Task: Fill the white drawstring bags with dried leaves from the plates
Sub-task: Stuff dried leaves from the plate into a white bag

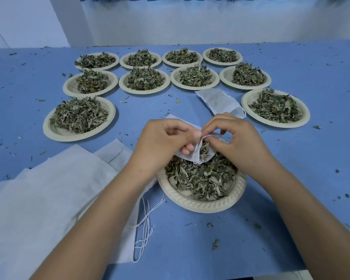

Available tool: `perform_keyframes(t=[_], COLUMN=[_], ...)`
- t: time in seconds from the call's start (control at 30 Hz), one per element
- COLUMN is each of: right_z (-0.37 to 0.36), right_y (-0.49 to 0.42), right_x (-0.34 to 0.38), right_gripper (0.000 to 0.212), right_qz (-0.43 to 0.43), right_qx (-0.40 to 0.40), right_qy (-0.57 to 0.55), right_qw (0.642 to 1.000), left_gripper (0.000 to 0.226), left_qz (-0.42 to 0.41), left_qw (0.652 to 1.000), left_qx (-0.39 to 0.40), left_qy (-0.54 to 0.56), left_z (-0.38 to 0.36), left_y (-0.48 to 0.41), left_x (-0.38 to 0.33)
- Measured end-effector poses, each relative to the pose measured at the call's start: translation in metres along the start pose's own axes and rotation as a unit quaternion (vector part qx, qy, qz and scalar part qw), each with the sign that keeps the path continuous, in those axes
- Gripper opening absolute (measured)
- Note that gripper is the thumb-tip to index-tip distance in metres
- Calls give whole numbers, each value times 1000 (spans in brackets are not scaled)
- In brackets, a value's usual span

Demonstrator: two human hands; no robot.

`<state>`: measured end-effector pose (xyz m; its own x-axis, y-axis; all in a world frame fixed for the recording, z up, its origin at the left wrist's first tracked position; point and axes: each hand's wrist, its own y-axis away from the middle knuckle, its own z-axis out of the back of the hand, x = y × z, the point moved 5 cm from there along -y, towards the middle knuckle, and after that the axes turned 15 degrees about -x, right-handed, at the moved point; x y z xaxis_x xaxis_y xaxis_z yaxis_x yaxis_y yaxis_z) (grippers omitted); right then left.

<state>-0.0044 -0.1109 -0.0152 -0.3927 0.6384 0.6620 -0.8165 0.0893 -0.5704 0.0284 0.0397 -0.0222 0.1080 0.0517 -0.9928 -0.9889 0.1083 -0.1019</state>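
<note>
A white drawstring bag point(205, 153) hangs open-mouthed over the nearest plate point(202, 205), with dried leaves showing inside it. My left hand point(162, 142) pinches the bag's left rim, and my right hand point(238, 138) pinches the right rim from above. The plate below holds a loose heap of dried leaves point(202, 176). A second white bag point(220, 103) lies flat beyond my hands, beside the right-hand plate point(277, 123).
Several more leaf-filled plates stand in rows at the back, one large plate point(55, 131) at the left. A stack of empty white bags point(49, 199) with trailing strings point(146, 223) lies at the near left. Leaf crumbs dot the blue table point(291, 178).
</note>
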Motion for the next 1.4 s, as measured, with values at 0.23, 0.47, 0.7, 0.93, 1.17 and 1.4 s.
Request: perform_keyframes(t=[0.23,0.47,0.7,0.93,1.17,1.4], right_z=[-4,0,1,-1,0,-1], right_y=[1,-1,0,0,0,1], right_x=[2,-6,-6,-5,-7,-5], right_gripper=[23,22,16,16,11,13], right_qz=[15,-52,-72,-73,-78,-78], right_qx=[-7,-31,-32,-22,-28,-35], right_qy=[6,-38,-52,-55,-45,-51], right_qw=[1000,997,995,996,996,995], left_gripper=[10,18,24,26,6,4], left_qz=[-213,-329,-185,-153,-201,-338], left_qw=[973,925,961,925,921,908], left_qx=[20,-26,-69,27,21,-98], left_qy=[-89,-187,-194,-345,-333,-228], left_z=[-13,-1,14,8,0,14], left_y=[18,13,-9,-20,-18,-5], left_x=[-23,-31,-14,13,11,-27])
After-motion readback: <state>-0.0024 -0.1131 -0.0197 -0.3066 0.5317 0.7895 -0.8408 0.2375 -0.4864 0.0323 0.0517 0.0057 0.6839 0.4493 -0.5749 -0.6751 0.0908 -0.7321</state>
